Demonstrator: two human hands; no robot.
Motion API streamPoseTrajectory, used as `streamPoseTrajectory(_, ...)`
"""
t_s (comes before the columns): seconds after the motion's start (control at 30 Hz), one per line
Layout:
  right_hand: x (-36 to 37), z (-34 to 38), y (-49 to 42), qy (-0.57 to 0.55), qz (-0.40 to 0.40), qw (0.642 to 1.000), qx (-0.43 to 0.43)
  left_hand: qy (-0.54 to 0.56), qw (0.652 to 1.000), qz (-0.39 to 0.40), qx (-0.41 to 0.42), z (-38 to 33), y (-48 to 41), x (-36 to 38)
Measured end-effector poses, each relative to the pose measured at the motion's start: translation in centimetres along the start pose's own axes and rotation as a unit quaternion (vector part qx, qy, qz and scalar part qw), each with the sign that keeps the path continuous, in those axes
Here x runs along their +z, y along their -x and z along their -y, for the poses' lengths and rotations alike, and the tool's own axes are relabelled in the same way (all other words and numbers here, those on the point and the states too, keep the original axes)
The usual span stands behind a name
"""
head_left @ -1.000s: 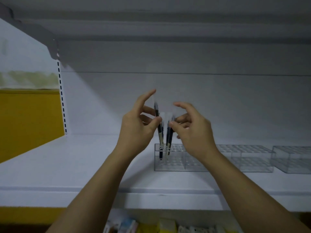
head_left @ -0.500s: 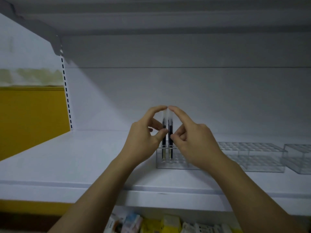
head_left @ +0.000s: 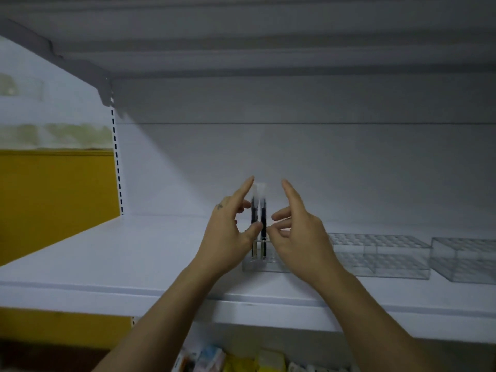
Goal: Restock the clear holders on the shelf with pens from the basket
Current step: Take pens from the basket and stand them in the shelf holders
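Two dark pens with clear caps, the left pen (head_left: pixel 254 210) and the right pen (head_left: pixel 263 213), stand upright side by side in the left end of a clear gridded holder (head_left: pixel 257 266) on the white shelf (head_left: pixel 134 259). My left hand (head_left: pixel 228 237) is just left of them, index finger straight and raised, thumb tip touching the left pen's barrel. My right hand (head_left: pixel 300 237) mirrors it on the right, index finger straight and apart from the caps, thumb tip at the right pen. Neither index finger touches a pen. The basket is out of view.
A second clear holder (head_left: pixel 381 256) and a third clear holder (head_left: pixel 464 259) stand to the right on the same shelf, both without pens. A yellow panel (head_left: pixel 53 197) bounds the left side. Packaged goods (head_left: pixel 214 358) lie on the level below.
The pens have gone down into the holder's slots and stand straight. Both index fingers have lifted off the pen tops and spread apart.
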State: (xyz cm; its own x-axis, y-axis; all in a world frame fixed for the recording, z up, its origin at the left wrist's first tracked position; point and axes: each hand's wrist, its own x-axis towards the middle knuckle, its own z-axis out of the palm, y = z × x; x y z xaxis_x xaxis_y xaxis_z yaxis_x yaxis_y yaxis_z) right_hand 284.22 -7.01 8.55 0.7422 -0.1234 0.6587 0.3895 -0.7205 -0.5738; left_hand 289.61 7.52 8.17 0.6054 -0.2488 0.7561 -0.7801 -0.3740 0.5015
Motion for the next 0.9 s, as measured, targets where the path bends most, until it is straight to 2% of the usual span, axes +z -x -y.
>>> streamPoseTrajectory(0.27,-1.9,0.5,4.2,0.013,-0.033,0.998,-0.053,-0.072,0.997,-0.041,0.003,-2.8,3.1,-0.8)
streamPoseTrajectory(0.43,-4.9,0.6,8.1,0.065,-0.026,0.994,-0.084,-0.140,0.988,-0.033,0.055,-6.1,7.3,-0.3)
streamPoseTrajectory(0.6,-7.7,-1.3,14.6,0.118,-0.004,0.991,-0.069,-0.181,0.979,-0.012,0.088,-8.6,13.2,1.5)
streamPoseTrajectory(0.73,-8.2,-4.8,20.9,0.187,0.053,0.981,-0.028,-0.219,0.970,0.052,0.090,-8.5,19.1,4.4)
streamPoseTrajectory(0.9,-5.4,-11.2,30.4,0.232,0.146,0.954,0.122,-0.234,0.936,0.263,-0.005,-6.1,26.8,9.9)
